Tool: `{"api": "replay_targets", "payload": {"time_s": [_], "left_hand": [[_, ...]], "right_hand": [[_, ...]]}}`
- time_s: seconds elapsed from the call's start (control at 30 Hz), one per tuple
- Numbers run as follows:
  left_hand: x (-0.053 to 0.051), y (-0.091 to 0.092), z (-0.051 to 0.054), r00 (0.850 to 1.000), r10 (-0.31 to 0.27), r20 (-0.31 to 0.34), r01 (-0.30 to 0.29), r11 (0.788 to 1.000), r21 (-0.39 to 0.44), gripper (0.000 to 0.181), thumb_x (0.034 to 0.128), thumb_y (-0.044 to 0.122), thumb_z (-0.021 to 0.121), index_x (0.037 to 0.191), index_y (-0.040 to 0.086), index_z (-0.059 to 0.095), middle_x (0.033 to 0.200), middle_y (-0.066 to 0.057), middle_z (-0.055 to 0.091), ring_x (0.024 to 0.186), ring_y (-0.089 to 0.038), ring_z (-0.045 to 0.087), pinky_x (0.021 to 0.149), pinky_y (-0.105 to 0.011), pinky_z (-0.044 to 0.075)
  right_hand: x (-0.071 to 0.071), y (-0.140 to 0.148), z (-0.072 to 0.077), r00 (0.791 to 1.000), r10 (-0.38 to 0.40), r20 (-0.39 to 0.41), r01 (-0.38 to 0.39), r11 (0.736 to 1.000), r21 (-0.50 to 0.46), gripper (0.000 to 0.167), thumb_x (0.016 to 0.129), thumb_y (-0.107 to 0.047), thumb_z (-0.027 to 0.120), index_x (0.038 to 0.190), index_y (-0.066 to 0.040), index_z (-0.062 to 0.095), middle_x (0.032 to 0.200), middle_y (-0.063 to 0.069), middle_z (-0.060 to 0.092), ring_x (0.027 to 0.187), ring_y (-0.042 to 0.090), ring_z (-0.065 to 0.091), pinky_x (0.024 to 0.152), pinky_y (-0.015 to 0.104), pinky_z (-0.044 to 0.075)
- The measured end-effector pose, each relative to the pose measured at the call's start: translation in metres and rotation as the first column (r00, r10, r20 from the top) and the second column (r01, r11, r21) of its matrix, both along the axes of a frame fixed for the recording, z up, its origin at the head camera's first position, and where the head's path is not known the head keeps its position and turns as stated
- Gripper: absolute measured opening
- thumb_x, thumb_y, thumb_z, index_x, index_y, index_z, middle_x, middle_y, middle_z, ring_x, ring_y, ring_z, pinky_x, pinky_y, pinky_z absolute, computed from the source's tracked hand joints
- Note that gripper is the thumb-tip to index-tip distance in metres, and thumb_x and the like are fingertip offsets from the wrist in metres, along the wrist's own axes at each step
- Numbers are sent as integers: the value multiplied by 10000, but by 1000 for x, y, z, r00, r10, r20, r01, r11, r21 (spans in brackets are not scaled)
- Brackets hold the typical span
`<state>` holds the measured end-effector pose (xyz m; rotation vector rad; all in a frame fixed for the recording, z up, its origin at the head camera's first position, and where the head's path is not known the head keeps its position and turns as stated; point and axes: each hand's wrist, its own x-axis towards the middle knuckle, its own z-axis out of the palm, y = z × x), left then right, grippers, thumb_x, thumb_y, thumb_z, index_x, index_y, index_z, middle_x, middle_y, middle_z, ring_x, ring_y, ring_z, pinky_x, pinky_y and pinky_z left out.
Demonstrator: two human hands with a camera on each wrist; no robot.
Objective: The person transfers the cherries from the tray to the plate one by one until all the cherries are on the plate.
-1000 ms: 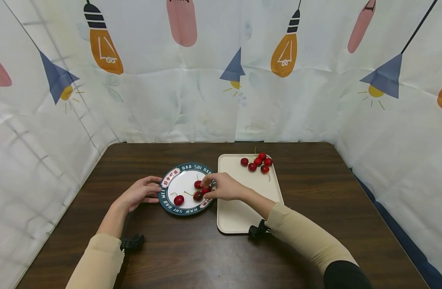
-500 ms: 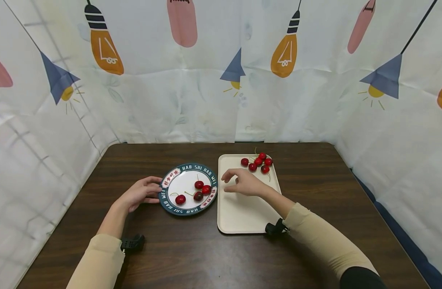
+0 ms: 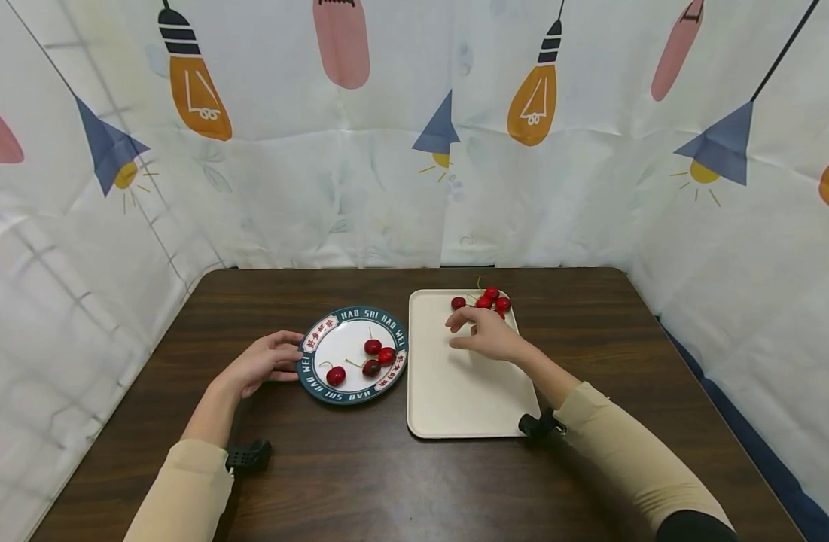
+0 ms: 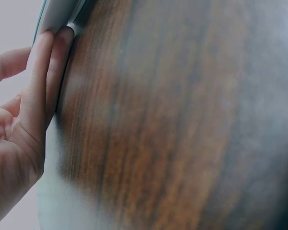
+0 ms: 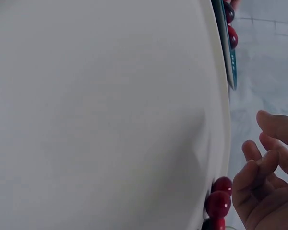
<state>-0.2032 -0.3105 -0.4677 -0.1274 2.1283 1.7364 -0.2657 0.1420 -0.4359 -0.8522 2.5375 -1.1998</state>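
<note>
My left hand (image 3: 268, 363) rests with its fingertips at the left rim of a round plate (image 3: 309, 380) with a dark teal lettered border. In the left wrist view its fingers (image 4: 36, 91) touch the plate's edge from the side and below. Several red cherries (image 3: 336, 376) with stems lie on the plate's white middle. Over the cream rectangular tray (image 3: 455, 406) hovers my right hand (image 3: 490, 335), its fingers loosely bent with nothing between them. Just beyond it, more cherries (image 3: 458, 302) are grouped at the tray's far end, some partly hidden by the hand.
The plate and tray stand side by side on a dark wood-grain table (image 3: 346, 467). A white curtain (image 3: 285, 196) printed with lamps hangs behind and around it. Each wrist wears a black strap device (image 3: 249, 455).
My right hand has left the plate, where a cherry now lies uncovered, and moved right over the tray towards its far cherries. The left hand stays at the plate's rim.
</note>
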Motion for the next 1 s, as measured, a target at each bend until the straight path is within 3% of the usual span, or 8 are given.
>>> {"api": "replay_targets", "payload": {"time_s": [0.23,0.47,0.6,0.87,1.0], "left_hand": [[0,1,0,1000,4,2,-4,1000,-2,578,1060,167,583,1532,-27,313,1246,-204,576,1000,-229,663,864,-393,604],[1,1,1,1000,5,-5,-5,1000,-1,568,1061,157,578,1528,-33,316,1229,-200,582,996,-228,664,864,-391,604],[1,1,0,1000,3,-5,-3,1000,4,565,1062,155,576,1527,-34,316,1233,-199,578,1000,-224,663,865,-391,604],[1,1,0,1000,5,-8,-5,1000,0,563,1061,159,578,1523,-34,322,1233,-198,580,998,-226,661,866,-391,603],[1,2,1,1000,10,-8,-10,1000,-3,554,1060,155,579,1517,-35,331,1230,-198,568,992,-228,657,869,-387,602]], "right_hand": [[-6,17,-6,998,-58,12,58,998,10,289,924,-136,771,1169,-6,690,1083,97,689,1041,268,614,888,405,504],[-10,33,-7,992,-124,-5,124,992,26,279,921,-149,777,1160,-24,705,1066,72,689,918,284,582,752,372,487],[-12,41,-7,989,-149,8,149,989,16,278,922,-149,776,1155,-17,700,1094,115,685,955,283,600,753,364,519],[-20,54,-12,978,-207,-5,207,978,2,288,924,-111,772,1178,-1,692,1066,94,690,1013,267,617,888,419,513],[-24,59,-14,973,-232,-13,232,973,11,278,931,-121,765,1173,-5,694,1064,95,692,1003,275,606,853,407,490]]}}
